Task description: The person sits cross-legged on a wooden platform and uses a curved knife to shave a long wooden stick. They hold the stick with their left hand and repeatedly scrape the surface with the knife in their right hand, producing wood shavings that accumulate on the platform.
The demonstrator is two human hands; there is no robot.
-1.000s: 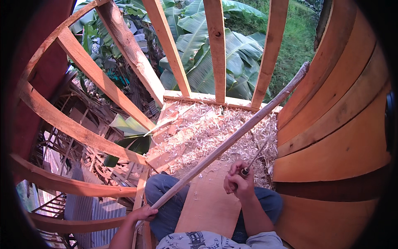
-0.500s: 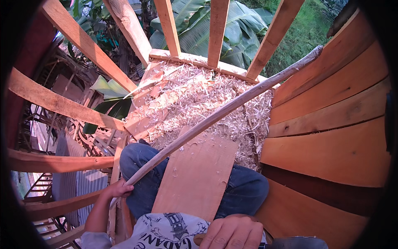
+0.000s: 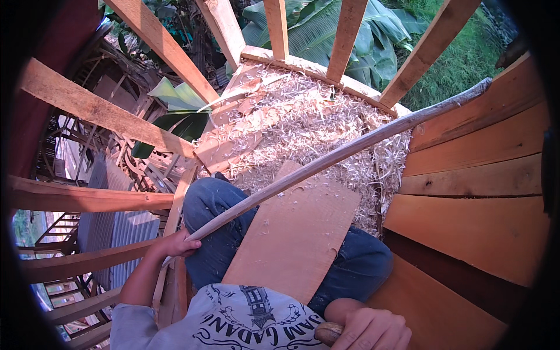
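Note:
My left hand [image 3: 182, 244] is closed round the lower end of a long, barked-off wooden stick [image 3: 326, 162]. The stick slants up to the right across my left knee and over a flat wooden board [image 3: 294, 230], which rests on my crossed legs. At the lower edge my right hand [image 3: 376, 330] is wrapped round the brown wooden handle [image 3: 328, 333] of a knife. None of its blade shows now; the earlier picture shows part of a broad, dark metal one.
Pale wood shavings [image 3: 303, 122] cover the floor ahead. Upright wooden slats [image 3: 344, 41] stand in front and on the left. A wall of orange-brown planks [image 3: 466, 224] closes the right side. Banana leaves [image 3: 318, 29] and corrugated sheeting [image 3: 134, 233] lie beyond the slats.
The view has shifted, so most things sit farther right. My right hand has moved lower right relative to my body, and the knife's blade has gone out of sight. The left hand keeps its hold.

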